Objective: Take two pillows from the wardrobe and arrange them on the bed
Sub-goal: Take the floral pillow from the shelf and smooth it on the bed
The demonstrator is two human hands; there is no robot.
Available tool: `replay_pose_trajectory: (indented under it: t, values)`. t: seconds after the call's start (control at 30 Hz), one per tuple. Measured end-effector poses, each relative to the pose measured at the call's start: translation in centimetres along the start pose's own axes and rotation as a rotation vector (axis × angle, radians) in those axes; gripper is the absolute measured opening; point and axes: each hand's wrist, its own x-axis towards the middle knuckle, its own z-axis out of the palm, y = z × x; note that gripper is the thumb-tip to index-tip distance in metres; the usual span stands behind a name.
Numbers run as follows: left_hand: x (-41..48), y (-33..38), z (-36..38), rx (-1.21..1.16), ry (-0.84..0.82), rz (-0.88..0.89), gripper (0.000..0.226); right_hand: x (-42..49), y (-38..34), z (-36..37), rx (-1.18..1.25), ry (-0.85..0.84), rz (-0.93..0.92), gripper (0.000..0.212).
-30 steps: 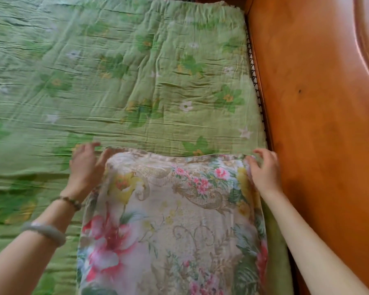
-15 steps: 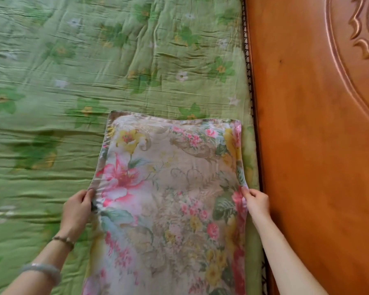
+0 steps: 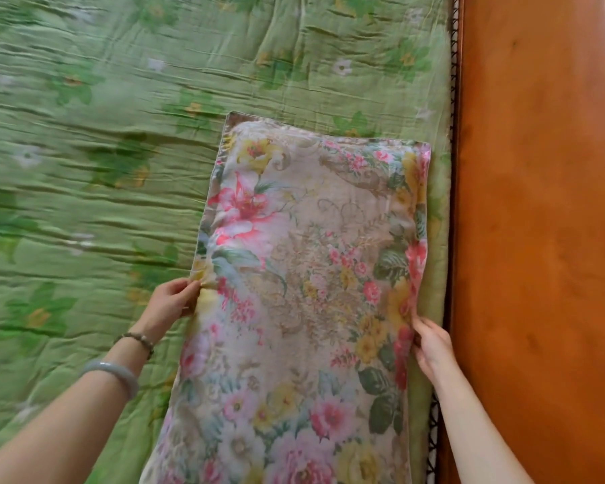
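Observation:
A floral pillow (image 3: 304, 291) with pink and yellow flowers on a cream case lies flat on the green flowered bedspread (image 3: 102, 169), lengthwise along the wooden headboard. My left hand (image 3: 170, 302) pinches the pillow's left edge about halfway down. My right hand (image 3: 432, 344) grips the pillow's right edge, close to the headboard. The pillow's near end runs out of the bottom of the frame. Only one pillow is in view.
The orange-brown wooden headboard (image 3: 538, 239) fills the right side. A narrow gap with dark lattice edging (image 3: 453, 82) separates it from the bedspread. The wrinkled bedspread stretches away to the left and above the pillow.
Both hands slid from the pillow's far corners back along its sides to about the middle. More of the pillow now shows, lying flatter beside the headboard.

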Motion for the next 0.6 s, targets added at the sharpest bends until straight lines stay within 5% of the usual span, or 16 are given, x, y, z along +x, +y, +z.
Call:
replay_pose_trajectory:
  t: [0.13,0.23,0.3,0.43,0.6]
  values:
    - [0.3,-0.3,-1.2,0.132,0.08,0.062,0.03,0.0,0.4,-0.8,-0.458,0.238,-0.26,0.024]
    - [0.5,-0.4,-1.2,0.164,0.156,0.067,0.031,-0.4,0.5,-1.0,-0.499,0.287,-0.341,0.03]
    - [0.0,-0.6,-0.9,0.124,0.117,0.005,0.03,-0.8,1.0,-1.3,-0.382,0.25,-0.261,0.028]
    - [-3.0,-3.1,-1.2,0.09,-0.218,-0.319,0.051,-2.9,4.4,-3.3,-0.141,-0.033,0.059,0.051]
    - [-6.1,-6.6,-2.0,-0.014,-0.126,-0.187,0.024,-6.0,10.3,-5.2,-0.298,0.046,0.008,0.034]
